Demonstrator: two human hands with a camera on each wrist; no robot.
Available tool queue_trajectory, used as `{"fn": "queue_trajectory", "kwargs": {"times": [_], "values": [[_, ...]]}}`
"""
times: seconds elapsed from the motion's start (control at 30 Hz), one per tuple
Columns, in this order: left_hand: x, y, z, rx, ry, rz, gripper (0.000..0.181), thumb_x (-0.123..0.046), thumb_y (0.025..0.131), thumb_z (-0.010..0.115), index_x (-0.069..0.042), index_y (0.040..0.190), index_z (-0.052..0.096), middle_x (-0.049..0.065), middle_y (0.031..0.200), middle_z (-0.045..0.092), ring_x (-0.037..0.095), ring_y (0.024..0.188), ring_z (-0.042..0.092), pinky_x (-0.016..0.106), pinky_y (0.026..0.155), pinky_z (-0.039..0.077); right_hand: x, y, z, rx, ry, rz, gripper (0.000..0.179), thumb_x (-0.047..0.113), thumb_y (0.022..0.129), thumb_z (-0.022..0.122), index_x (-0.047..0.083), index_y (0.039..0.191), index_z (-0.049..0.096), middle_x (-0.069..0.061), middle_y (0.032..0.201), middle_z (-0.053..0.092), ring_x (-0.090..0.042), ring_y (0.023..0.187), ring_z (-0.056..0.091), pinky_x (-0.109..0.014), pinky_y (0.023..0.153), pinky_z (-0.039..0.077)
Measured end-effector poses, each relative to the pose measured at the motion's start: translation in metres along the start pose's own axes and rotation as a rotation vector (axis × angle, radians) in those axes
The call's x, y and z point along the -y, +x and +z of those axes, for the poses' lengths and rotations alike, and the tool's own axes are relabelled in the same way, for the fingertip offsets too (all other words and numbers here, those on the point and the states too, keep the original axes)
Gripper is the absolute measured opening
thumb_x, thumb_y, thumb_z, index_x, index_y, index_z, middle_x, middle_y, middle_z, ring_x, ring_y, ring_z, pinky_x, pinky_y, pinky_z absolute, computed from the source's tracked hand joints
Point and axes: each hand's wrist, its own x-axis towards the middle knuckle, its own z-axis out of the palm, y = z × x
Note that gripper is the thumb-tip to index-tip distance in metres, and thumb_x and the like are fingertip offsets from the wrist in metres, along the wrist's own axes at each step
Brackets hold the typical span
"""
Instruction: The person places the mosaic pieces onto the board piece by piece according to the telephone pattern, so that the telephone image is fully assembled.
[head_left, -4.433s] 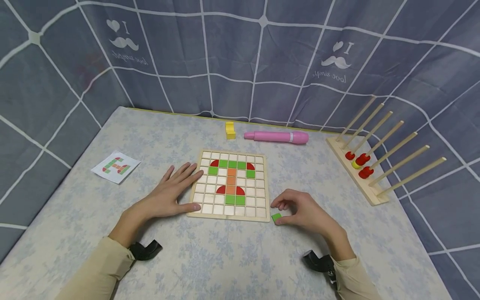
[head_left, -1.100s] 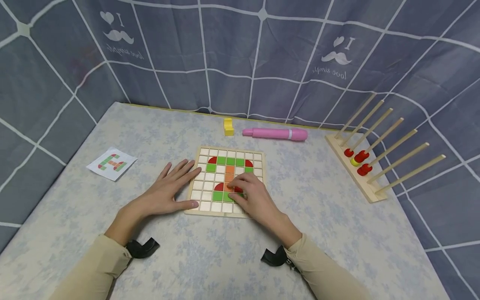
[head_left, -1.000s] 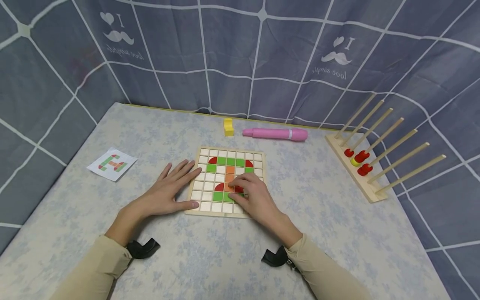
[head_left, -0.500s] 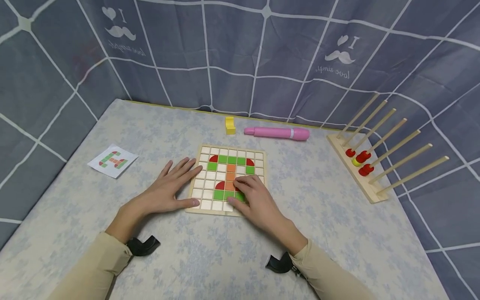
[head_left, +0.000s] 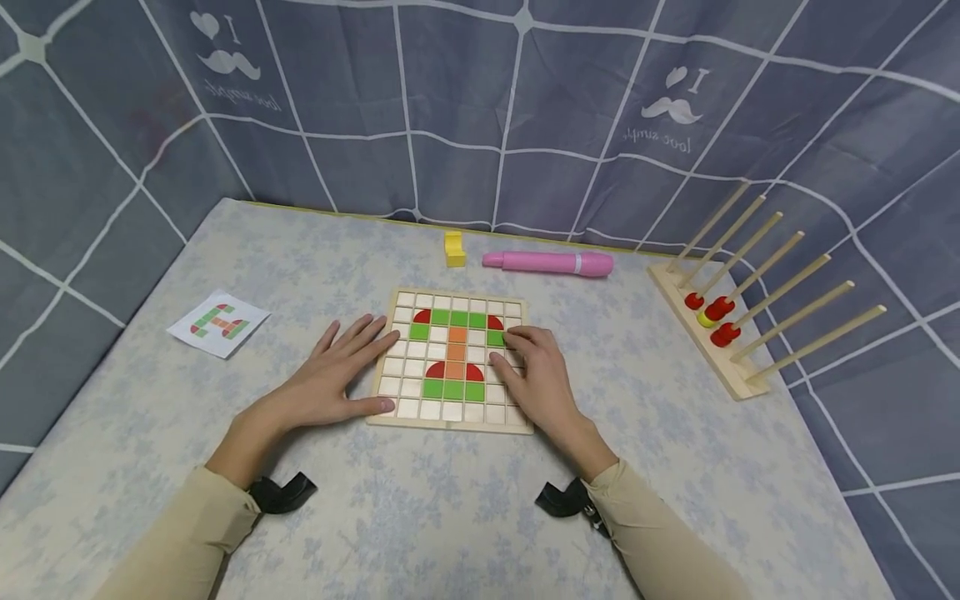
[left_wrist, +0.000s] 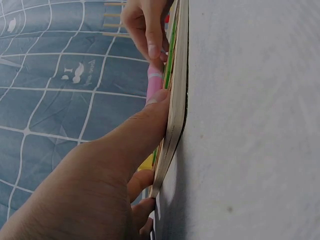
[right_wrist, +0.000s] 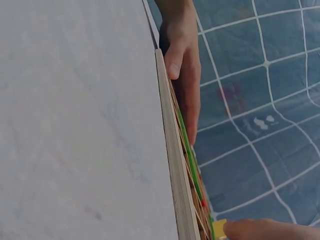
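A square wooden grid board (head_left: 450, 427) lies on the table. Green square tiles (head_left: 453, 390), red quarter-round tiles (head_left: 475, 372) and orange tiles (head_left: 455, 352) sit in its cells. My left hand (head_left: 322, 383) rests at the board's left side, fingers spread, its thumb (left_wrist: 150, 120) on the front left corner. The right hand (head_left: 543, 379) is over the board's right side, fingers bent loosely. Its fingertips are at the right-hand green tile (head_left: 495, 338), which they partly cover; no piece shows lifted in them. In the left wrist view, that hand (left_wrist: 147, 25) is beyond the board.
A picture card (head_left: 218, 323) with a similar coloured pattern lies at the left. Behind the board are a yellow block (head_left: 453, 250) and a pink marker-like stick (head_left: 547, 262). A wooden peg stand (head_left: 705, 333) with red and yellow beads stands at the right.
My right hand has gone from a loose green tile beside the board to the lower pattern, then up and right. A third green tile now fills the lower row. The left hand stays put.
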Motion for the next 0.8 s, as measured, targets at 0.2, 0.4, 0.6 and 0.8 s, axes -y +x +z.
{"fn": "queue_trajectory", "kwargs": {"times": [0.2,0.4,0.6,0.8], "values": [[0.0007,-0.0019,0.0015,-0.007,-0.009,0.0,0.097,-0.056,0.092,0.075,-0.015,0.168,0.031,0.015,0.176,0.019,0.041,0.163,0.011,0.067,0.128,0.001,-0.0068,0.0036,0.0053,-0.001,-0.018,-0.021,0.048,0.027,0.1,0.075,-0.002,0.138,0.067,-0.017,0.141,0.063,-0.034,0.131,0.054,-0.051,0.11,0.048],[0.0013,-0.0031,0.0041,-0.005,-0.013,-0.002,0.096,-0.056,0.092,0.075,-0.017,0.168,0.03,0.015,0.176,0.019,0.04,0.164,0.01,0.067,0.128,0.001,-0.0087,0.0018,0.0059,-0.002,-0.005,-0.029,0.041,0.024,0.1,0.075,-0.003,0.131,0.072,-0.016,0.136,0.066,-0.033,0.129,0.056,-0.05,0.109,0.049],[0.0017,-0.0028,0.0047,-0.007,-0.019,0.002,0.095,-0.056,0.093,0.074,-0.018,0.168,0.03,0.014,0.177,0.019,0.039,0.164,0.011,0.067,0.128,0.001,-0.008,-0.0014,0.0058,-0.01,0.011,0.0,0.047,0.026,0.1,0.075,-0.001,0.137,0.068,-0.015,0.14,0.065,-0.033,0.13,0.055,-0.051,0.109,0.048],[0.0023,-0.0025,0.0072,-0.04,-0.028,0.018,0.093,-0.054,0.093,0.076,-0.018,0.167,0.034,0.015,0.176,0.022,0.039,0.163,0.013,0.067,0.128,0.003,-0.0075,-0.0016,0.0043,0.022,-0.004,0.004,0.063,0.034,0.1,0.073,-0.004,0.148,0.057,-0.02,0.155,0.052,-0.036,0.147,0.042,-0.055,0.121,0.037]]}}
